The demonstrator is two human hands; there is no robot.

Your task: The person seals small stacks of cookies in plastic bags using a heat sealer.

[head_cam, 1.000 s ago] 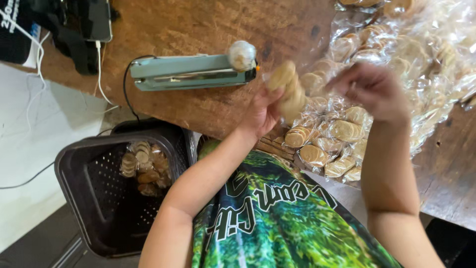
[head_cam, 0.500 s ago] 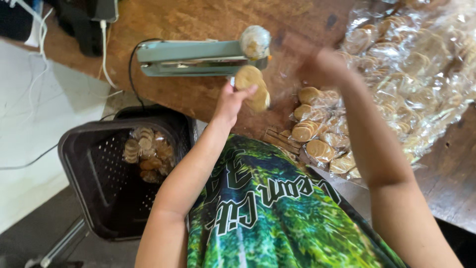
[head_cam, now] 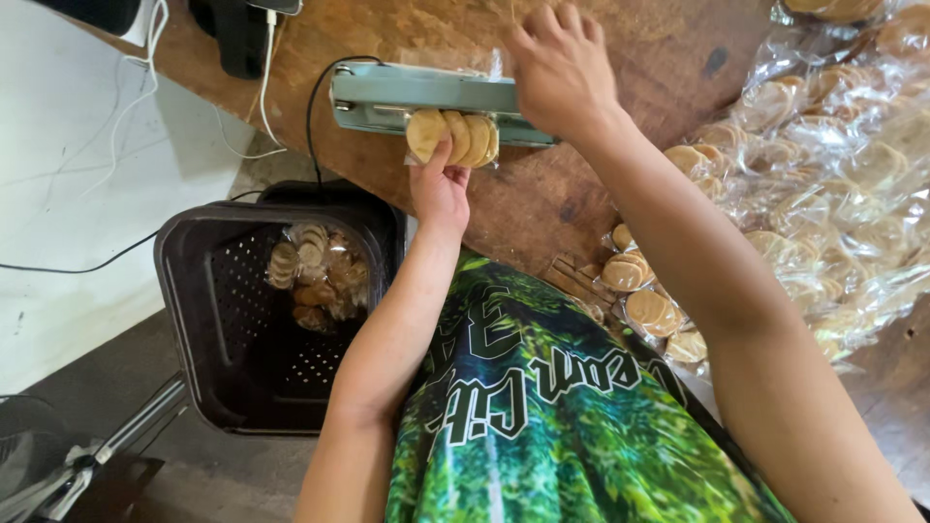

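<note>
Left hand (head_cam: 441,184): we find it gripping a clear packet of round biscuits (head_cam: 453,138) from below, fingers closed on its lower edge.
Packet position: held against the front of the pale green sealing machine (head_cam: 426,97) — its upper end sits under the machine's bar.
Right hand (head_cam: 560,68): we see it pressing down on the right end of the sealing machine, fingers spread; nothing is grasped in it.
Sealing machine: it lies on the brown wooden worktop (head_cam: 523,199), with a black cable leading off its left end.
Black basket (head_cam: 242,320): it stands below the worktop edge on our left and holds a few biscuit packets.
Loose packets (head_cam: 823,174): we note a large heap of bagged biscuits on the worktop to our right, well apart from the machine.
</note>
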